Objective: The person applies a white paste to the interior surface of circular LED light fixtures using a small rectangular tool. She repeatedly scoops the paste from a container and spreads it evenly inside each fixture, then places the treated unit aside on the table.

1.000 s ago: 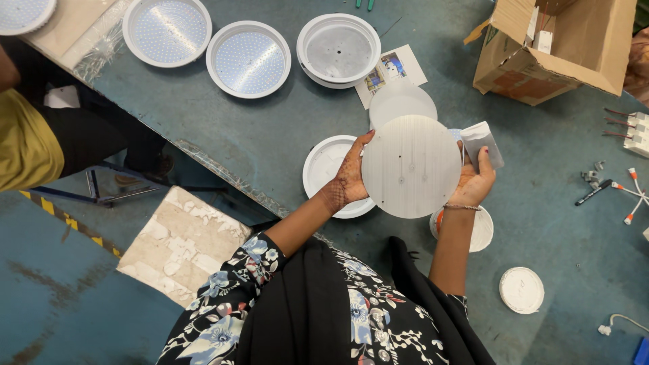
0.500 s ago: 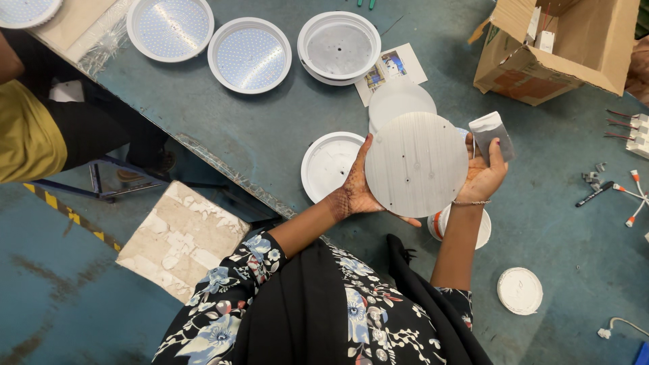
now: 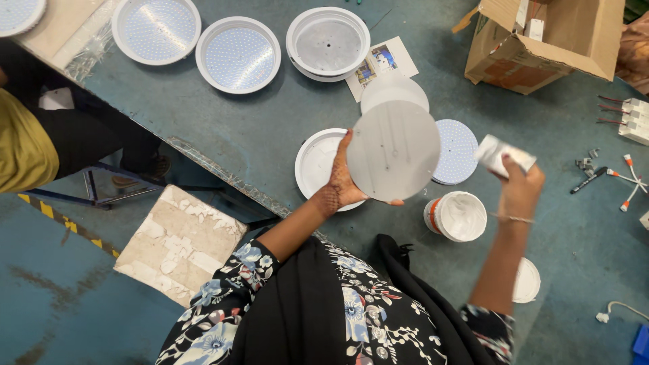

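Observation:
My left hand holds a round grey metal disc upright by its lower left edge, above the teal table. My right hand is off to the right of the disc and grips a small white squeeze tube. Below the disc stands an open tub of white paste. A white round housing lies behind my left hand. A round white LED board lies just right of the disc, partly hidden by it.
Several white round lamp housings line the table's far side. A cardboard box stands at the top right. Wire connectors lie at the right edge; a white lid lies near me. Another person's yellow sleeve shows at left.
My right hand has come off the disc's right edge and moved right and down with the tube. The left hand now holds the disc alone, and the LED board behind it is uncovered.

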